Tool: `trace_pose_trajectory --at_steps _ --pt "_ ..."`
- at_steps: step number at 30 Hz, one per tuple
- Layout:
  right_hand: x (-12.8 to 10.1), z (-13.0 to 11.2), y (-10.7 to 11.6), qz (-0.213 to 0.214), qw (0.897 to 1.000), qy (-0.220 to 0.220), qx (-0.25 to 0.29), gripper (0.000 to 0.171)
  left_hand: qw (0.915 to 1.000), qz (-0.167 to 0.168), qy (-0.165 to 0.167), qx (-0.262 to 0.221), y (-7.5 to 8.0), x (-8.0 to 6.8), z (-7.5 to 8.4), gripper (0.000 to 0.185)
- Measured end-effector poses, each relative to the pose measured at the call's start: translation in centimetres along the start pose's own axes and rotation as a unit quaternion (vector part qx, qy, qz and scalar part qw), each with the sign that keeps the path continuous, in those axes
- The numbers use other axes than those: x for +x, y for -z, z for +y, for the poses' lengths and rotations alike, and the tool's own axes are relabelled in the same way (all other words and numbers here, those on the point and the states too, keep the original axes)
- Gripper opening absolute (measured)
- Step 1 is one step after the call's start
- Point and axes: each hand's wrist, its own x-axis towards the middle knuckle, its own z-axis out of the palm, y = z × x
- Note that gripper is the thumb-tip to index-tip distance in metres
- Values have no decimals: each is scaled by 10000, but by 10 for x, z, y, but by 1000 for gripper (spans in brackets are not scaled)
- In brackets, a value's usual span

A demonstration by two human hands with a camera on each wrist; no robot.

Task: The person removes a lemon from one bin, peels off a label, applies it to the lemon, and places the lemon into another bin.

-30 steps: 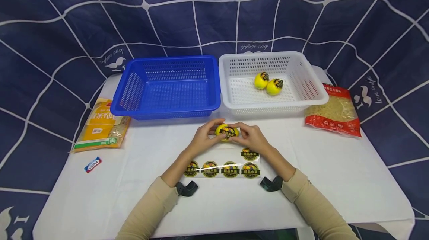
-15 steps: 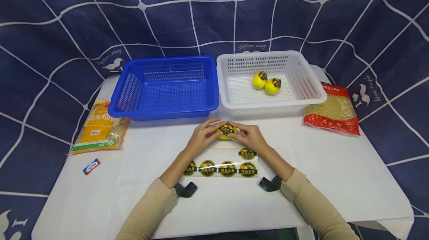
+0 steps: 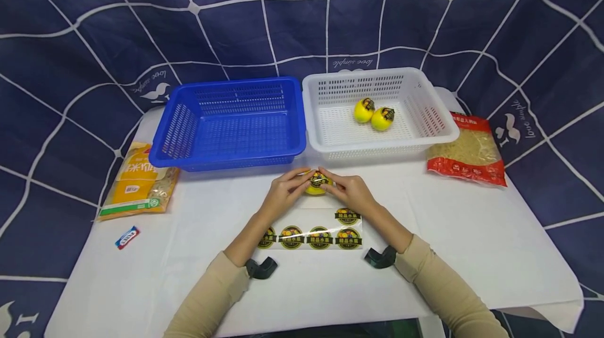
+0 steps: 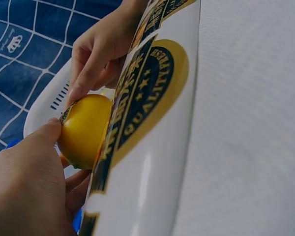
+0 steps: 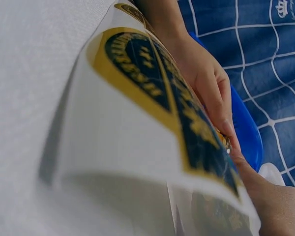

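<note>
On the table, the white basket is the landmark: beside it sits one empty blue basket. Two stickered yellow fruits lie inside the white one. In front, both hands, left hand and right hand, pinch a third yellow fruit, pressing its sticker. Five stickers remain on the sheet.

two balls in right basket

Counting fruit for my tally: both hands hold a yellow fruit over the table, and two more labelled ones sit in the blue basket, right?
Not quite. The two labelled fruits sit in the white basket, as the head view shows; the blue basket holds nothing visible. Both hands do hold a yellow fruit.
</note>
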Motion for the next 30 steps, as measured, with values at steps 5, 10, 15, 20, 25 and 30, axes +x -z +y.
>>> trace_pose_trajectory --at_steps 5,10,15,20,25,30 --pt "1 1 2 -75 9999 -9 137 35 9988 106 243 -409 0 1 2 25" --pt "2 1 3 -166 9981 -227 542 34 9980 69 300 -548 0 1 1 26" --pt "1 2 3 -194 9970 -326 675 33 9992 6 216 -343 0 0 0 29" --pt "2 0 5 -233 9977 -295 571 34 9991 31 155 -404 0 0 2 29" --pt "3 0 4 -154 9976 -262 625 33 9984 -33 247 -517 1 0 3 30" --pt "0 1 2 -75 9945 -417 953 33 9976 -90 375 -569 0 -2 4 30"
